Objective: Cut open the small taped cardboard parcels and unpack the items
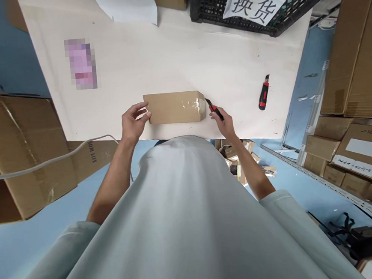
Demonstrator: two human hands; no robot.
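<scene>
A long, narrow cardboard box (170,108) lies on the white table (119,71), close to its front edge. Clear tape wraps the box's right end. My left hand (135,122) grips the left end of the box between thumb and fingers. In my right hand (223,121) is a black and red utility knife (216,110). Its blade points toward the taped right end and is very near it; whether they touch I cannot tell. Farther right on the table lies a second black and red utility knife (264,93).
A black plastic crate (215,23) with a handwritten paper sign stands at the back right. White paper (127,6) lies at the back. Blurred pink item (82,66) at the left. A big open carton (28,147) flanks the table; boxes (361,151) fill a shelf on the right.
</scene>
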